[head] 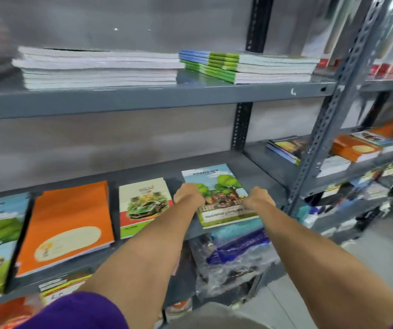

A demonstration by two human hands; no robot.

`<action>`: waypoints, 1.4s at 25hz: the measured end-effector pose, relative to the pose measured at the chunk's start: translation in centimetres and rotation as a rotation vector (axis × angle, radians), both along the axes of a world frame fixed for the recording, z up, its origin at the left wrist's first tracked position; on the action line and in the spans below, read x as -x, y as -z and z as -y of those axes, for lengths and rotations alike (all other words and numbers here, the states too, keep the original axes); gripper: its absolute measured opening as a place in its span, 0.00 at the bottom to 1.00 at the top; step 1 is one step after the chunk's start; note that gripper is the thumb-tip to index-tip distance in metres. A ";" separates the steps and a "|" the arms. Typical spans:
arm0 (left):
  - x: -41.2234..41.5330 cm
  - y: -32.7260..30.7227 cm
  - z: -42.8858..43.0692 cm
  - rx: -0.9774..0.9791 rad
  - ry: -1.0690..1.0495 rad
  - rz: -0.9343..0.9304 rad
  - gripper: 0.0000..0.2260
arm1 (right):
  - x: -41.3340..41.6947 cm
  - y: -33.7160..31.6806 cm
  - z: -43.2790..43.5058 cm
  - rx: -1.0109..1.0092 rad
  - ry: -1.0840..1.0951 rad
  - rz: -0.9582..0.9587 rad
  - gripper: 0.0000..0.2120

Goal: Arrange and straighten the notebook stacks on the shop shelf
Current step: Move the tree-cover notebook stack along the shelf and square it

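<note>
Both hands, left hand point(188, 195) and right hand point(258, 198), grip the tree-cover notebook stack point(219, 184) by its sides on the shelf point(257, 167)

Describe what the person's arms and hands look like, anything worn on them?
Both forearms are bare, as are the left hand and right hand: no gloves, watch or bracelets show. Short purple sleeves cover the upper arms; only a sliver of the right one appears at the frame's corner.

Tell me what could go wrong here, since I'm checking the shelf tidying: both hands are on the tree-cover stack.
1. The tree-cover stack lies skewed with its near edge over the shelf lip; a pull from the left hand or right hand could tip it off.
2. A leftward shove might knock the car-cover stack.
</note>
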State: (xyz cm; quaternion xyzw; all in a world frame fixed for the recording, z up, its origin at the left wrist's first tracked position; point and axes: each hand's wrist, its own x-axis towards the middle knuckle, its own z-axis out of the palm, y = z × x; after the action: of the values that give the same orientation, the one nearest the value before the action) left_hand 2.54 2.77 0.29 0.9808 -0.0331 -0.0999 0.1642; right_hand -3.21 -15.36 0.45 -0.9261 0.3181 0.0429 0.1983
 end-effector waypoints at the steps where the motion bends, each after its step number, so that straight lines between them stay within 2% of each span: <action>1: -0.2 0.7 1.2 0.004 -0.002 -0.045 0.12 | -0.2 0.8 1.0 -0.020 -0.005 -0.041 0.09; 4: -0.7 2.2 3.7 0.055 -0.069 -0.138 0.10 | -0.8 2.3 3.2 -0.139 0.004 -0.062 0.12; 7: -1.9 2.8 4.0 0.169 -0.169 -0.171 0.13 | -1.8 3.1 4.9 -0.358 0.119 0.056 0.10; 8: -2.1 2.8 3.9 0.205 -0.207 -0.156 0.13 | -2.0 3.0 5.2 -0.372 0.136 0.094 0.10; 12: -2.8 0.5 3.0 0.336 -0.275 0.003 0.14 | -3.8 0.4 4.0 -0.204 0.054 0.271 0.14; 15: -3.7 -3.0 0.4 0.390 -0.281 0.087 0.15 | -5.0 -1.9 1.3 -0.218 -0.007 0.391 0.14; 19: -3.6 -6.0 -8.8 0.403 -0.395 0.187 0.15 | -6.1 -3.9 -7.0 -0.310 -0.105 0.472 0.14; 23: -0.7 -5.3 -22.0 0.333 -0.498 0.229 0.12 | -5.0 -4.1 -18.9 -0.362 -0.274 0.475 0.18; 30: 6.1 -4.2 -42.5 0.129 -0.619 0.322 0.10 | -1.0 -3.4 -38.7 -0.291 -0.577 0.425 0.15; 35: 10.0 -1.6 -51.3 0.080 -0.628 0.268 0.09 | 1.6 -1.7 -47.2 -0.184 -0.692 0.334 0.11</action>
State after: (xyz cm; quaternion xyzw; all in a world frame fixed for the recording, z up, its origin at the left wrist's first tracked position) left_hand -7.47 54.05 1.90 0.9403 0.2452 0.0867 0.2197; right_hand -4.81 31.82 2.20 -0.9511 -0.0544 -0.0157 0.3036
